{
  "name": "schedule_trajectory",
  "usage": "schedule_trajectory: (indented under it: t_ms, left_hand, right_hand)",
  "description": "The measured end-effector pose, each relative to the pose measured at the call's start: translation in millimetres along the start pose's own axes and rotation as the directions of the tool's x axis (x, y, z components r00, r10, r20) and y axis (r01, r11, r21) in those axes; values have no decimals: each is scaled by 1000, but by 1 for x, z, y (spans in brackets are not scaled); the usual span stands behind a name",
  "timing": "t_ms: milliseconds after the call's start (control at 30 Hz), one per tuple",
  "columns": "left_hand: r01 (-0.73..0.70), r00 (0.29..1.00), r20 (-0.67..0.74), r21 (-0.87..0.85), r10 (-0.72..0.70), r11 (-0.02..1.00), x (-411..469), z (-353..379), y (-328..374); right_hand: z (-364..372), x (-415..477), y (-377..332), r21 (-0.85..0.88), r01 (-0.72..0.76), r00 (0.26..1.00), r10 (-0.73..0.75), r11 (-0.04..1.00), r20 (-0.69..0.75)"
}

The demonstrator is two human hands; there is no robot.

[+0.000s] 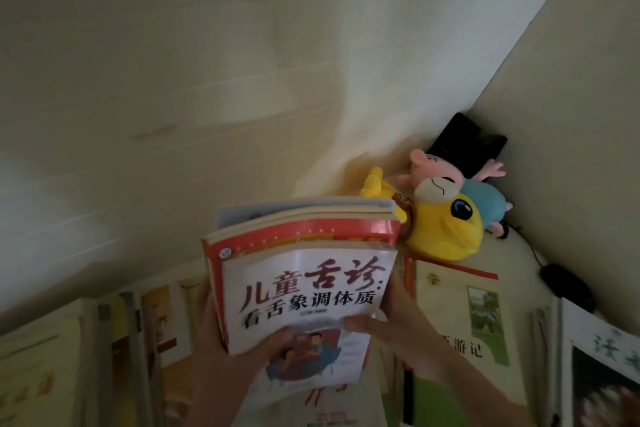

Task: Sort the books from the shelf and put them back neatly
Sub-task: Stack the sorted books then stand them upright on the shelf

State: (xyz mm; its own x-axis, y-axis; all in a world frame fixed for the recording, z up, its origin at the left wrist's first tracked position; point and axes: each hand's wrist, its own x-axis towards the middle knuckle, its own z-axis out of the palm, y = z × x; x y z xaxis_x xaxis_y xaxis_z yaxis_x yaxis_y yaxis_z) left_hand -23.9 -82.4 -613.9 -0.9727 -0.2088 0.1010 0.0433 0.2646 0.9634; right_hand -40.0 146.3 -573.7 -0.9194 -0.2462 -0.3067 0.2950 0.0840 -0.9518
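I hold a small stack of books in front of me. The top one is a white book (304, 291) with red and black Chinese title. Under it lies a red-edged book (311, 229), and a pale grey one (277, 210) sits at the bottom of the stack. My left hand (235, 343) grips the stack's left lower edge, thumb curled over the white cover. My right hand (391, 319) holds the right edge, thumb on the cover. A row of upright books (138, 333) stands at lower left.
A cream book with a green picture (460, 305) lies to the right, more books (595, 367) at far right. Plush toys (446, 222) and a black box (464, 142) fill the wall corner. A black cable and mouse-like object (568, 284) lie by the right wall.
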Motion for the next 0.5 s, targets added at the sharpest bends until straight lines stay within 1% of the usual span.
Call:
schedule_trajectory:
  t_ms: [33,100,133,167,200,233,267,300,333,367,433,500]
  left_hand:
    - [-42,998,-55,34,44,999,2,-1,-6]
    - [-135,986,-105,-30,132,990,11,-1,7]
    - [-154,985,-92,-61,149,986,14,1,9]
    - [-135,991,-39,-109,131,985,17,3,11]
    - [-57,996,55,-165,67,985,20,6,13]
    - [36,986,165,-212,-1,977,23,9,12]
    - [125,959,277,-223,-60,967,24,13,7]
    - [184,925,366,-196,-102,963,24,15,1]
    - [205,909,397,-159,-128,966,24,15,-5]
    - [215,910,389,-148,-143,965,23,15,-8]
    - [207,922,363,-176,-132,962,23,16,-1]
    - [178,946,304,-196,-113,964,21,15,7]
  right_hand:
    - [0,-4,-4,-12,31,999,-31,999,-27]
    - [0,-8,-6,-37,38,996,-41,999,-82]
    - [-3,-10,-4,-26,35,991,-38,999,-125]
    - [-6,-13,0,-31,32,987,-37,999,-159]
    - [-9,-15,5,-59,13,982,-23,998,-185]
    - [-10,-16,11,-90,-25,980,7,996,-199]
    - [-12,-17,18,-116,-76,979,52,990,-198]
    - [-13,-17,23,-135,-124,977,97,983,-190]
    - [-14,-17,26,-160,-148,976,118,976,-181]
    - [-14,-16,28,-180,-155,976,123,971,-178]
    - [-13,-12,27,-203,-177,973,141,963,-183]
    - [-10,-11,28,-193,-148,978,115,970,-172]
